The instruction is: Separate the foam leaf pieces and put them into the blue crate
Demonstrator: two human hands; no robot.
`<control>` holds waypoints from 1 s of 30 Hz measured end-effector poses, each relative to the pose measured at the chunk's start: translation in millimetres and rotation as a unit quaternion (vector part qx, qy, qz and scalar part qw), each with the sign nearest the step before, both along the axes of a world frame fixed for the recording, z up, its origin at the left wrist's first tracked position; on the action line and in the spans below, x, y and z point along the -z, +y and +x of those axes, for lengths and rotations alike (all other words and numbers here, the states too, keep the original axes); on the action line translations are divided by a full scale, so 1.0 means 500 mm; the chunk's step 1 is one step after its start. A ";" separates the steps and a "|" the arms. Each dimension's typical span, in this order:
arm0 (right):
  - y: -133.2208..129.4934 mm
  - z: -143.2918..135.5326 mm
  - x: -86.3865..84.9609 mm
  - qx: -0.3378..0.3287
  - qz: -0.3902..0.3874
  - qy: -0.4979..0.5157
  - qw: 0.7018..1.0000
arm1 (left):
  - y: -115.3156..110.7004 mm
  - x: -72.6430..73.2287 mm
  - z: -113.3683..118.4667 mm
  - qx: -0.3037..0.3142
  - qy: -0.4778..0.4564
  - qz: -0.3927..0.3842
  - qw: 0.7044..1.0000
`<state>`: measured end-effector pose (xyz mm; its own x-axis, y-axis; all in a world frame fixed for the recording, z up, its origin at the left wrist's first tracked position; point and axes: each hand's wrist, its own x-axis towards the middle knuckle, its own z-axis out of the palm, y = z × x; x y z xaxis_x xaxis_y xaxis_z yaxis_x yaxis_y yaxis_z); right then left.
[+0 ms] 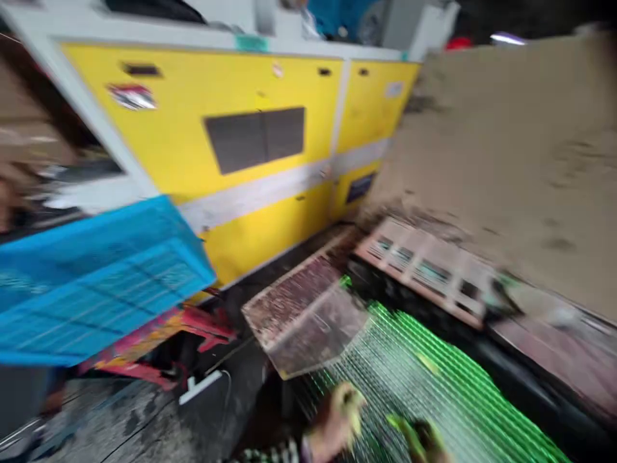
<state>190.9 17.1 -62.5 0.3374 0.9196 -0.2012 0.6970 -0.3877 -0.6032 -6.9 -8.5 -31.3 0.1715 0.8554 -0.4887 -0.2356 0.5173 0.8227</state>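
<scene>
- The left hand (337,415), at the bottom edge, is bent above the near end of a ribbed green sheet (475,402); its fingers are curled, with yellowish tips or a yellowish scrap at them, and blur means I cannot tell whether they are clamped on anything.
- The right hand (429,442), partly cut off by the bottom edge, is just beside it over the same sheet; I cannot tell whether its fingers are apart or together.
- A yellow-green strip (405,432) shows at the right hand's fingers, too blurred to say whether it is gripped or merely against them.
- A 2nd yellow-green piece (427,363) lies on the sheet, beyond the right hand.
- A black-and-white checked sleeve (270,454) covers the left forearm.
- At the sheet's far left end is a light-rimmed box (313,341), brownish and pinkish inside.
- Along the sheet's far side runs a pinkish panel with 4 openings (409,260).
- On the left, a blue plastic crate (110,296) rests tilted in the view on a red stand (209,326).
- Behind stands a yellow cabinet (260,215) with dark panes.
</scene>
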 end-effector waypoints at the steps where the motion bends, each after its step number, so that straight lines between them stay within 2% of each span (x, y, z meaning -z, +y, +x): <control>1: -0.027 0.026 -0.008 0.011 -0.029 -0.012 0.999 | 0.006 0.013 0.012 -0.016 0.039 -0.033 0.999; 2: -0.045 0.042 -0.016 0.017 -0.054 -0.015 0.998 | 0.012 0.023 0.023 -0.009 0.063 -0.053 0.997; 4: -0.063 0.044 -0.031 0.022 -0.021 0.023 0.999 | 0.021 0.033 0.037 0.022 0.074 -0.057 0.995; 6: -0.072 0.017 -0.045 -0.006 -0.006 0.120 0.993 | 0.022 0.031 0.043 0.044 0.076 -0.055 0.995; 9: -0.090 -0.042 -0.065 -0.075 -0.015 0.254 0.964 | 0.020 0.017 0.048 0.051 0.097 -0.033 0.993; 11: -0.102 -0.071 -0.074 -0.092 0.007 0.259 0.962 | 0.023 0.009 0.054 0.049 0.108 -0.014 0.993; 13: -0.107 -0.085 -0.076 -0.075 0.028 0.237 0.968 | 0.030 0.005 0.059 0.053 0.103 -0.014 0.993; 19: -0.087 -0.064 -0.060 -0.020 0.031 0.275 0.961 | 0.049 0.001 0.062 0.064 0.050 -0.053 0.995; 21: -0.082 -0.045 -0.047 -0.007 0.045 0.232 0.972 | 0.051 0.003 0.060 0.052 0.021 -0.072 0.996; 23: -0.079 -0.021 -0.028 -0.005 0.076 0.129 0.989 | 0.052 0.007 0.056 0.036 -0.010 -0.093 0.995; 25: -0.079 0.004 -0.008 -0.031 0.108 -0.001 0.994 | 0.053 0.012 0.052 0.020 -0.035 -0.108 0.993; 27: -0.080 0.021 0.003 -0.082 0.121 -0.092 0.985 | 0.055 0.016 0.048 0.007 -0.051 -0.118 0.992; 30: -0.084 0.017 -0.010 -0.106 0.123 -0.100 0.982 | 0.058 0.014 0.048 -0.001 -0.043 -0.109 0.993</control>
